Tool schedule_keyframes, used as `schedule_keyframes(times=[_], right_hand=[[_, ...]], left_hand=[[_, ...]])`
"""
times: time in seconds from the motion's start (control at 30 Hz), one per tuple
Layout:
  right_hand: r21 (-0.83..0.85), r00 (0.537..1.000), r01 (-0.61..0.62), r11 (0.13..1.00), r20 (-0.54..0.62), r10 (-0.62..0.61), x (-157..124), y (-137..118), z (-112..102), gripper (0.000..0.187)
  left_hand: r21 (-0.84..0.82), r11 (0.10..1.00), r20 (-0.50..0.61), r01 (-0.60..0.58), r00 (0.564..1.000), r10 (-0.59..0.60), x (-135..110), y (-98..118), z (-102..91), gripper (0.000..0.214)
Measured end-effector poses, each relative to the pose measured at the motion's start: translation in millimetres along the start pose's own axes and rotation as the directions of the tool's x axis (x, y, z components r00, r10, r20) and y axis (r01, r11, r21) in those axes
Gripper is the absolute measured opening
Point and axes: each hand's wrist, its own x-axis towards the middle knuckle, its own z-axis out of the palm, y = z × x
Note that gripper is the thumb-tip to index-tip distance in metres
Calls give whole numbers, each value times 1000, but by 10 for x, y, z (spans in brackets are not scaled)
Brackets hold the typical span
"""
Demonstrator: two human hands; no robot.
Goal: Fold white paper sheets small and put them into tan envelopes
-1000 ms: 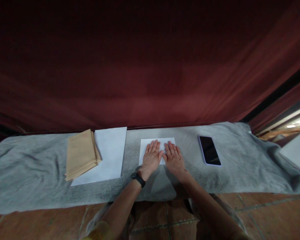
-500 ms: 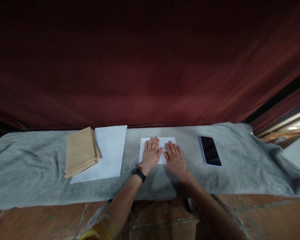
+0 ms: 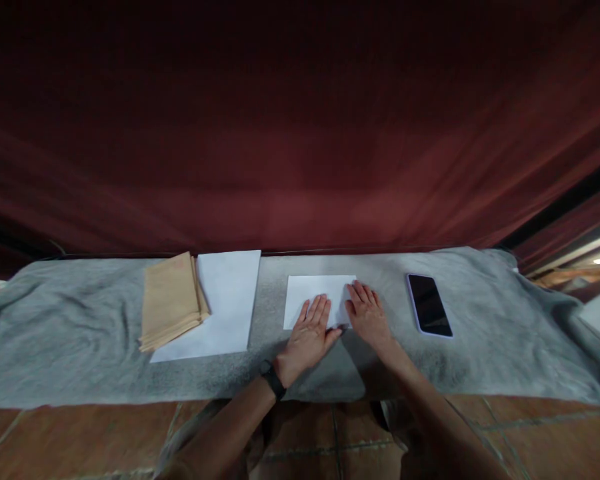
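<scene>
A small folded white paper (image 3: 316, 291) lies on the grey cloth (image 3: 80, 347) in the middle of the table. My left hand (image 3: 310, 337) rests flat on the paper's near edge, fingers stretched out, a black band on the wrist. My right hand (image 3: 369, 316) lies flat at the paper's right edge, fingers spread and pointing away from me. Neither hand holds anything.
A stack of tan envelopes (image 3: 171, 300) lies partly on a large white sheet (image 3: 225, 303) to the left. A black phone (image 3: 429, 305) lies face up to the right. A dark red curtain (image 3: 300, 133) hangs behind the table. Brown floor tiles (image 3: 80, 440) show below.
Both hands have slid off the paper's middle: the left hand drew back toward me to the near edge, the right hand moved right to the paper's side. More of the paper shows.
</scene>
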Motion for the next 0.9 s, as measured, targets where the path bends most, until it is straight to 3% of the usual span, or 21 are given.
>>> schedule_keyframes(times=[0.13, 0.33, 0.47, 0.73, 0.9], right_hand=[[66, 999, 31, 997, -6, -31, 62, -25, -4, 49], [186, 938, 316, 930, 86, -335, 76, -313, 28, 49], [125, 947, 302, 945, 76, -313, 90, -424, 102, 51], [49, 958, 283, 958, 38, -285, 153, -396, 218, 51], [19, 950, 310, 951, 15, -310, 135, -367, 266, 52]], left_hand=[[-12, 999, -7, -43, 999, 43, -189, 103, -22, 75], [8, 996, 5, -86, 996, 86, -381, 247, -11, 84], [17, 996, -12, -88, 996, 88, -455, 309, -5, 83], [-23, 996, -75, -85, 994, 83, -515, 350, -92, 68], [-149, 984, -81, -101, 993, 89, -428, 238, -198, 33]])
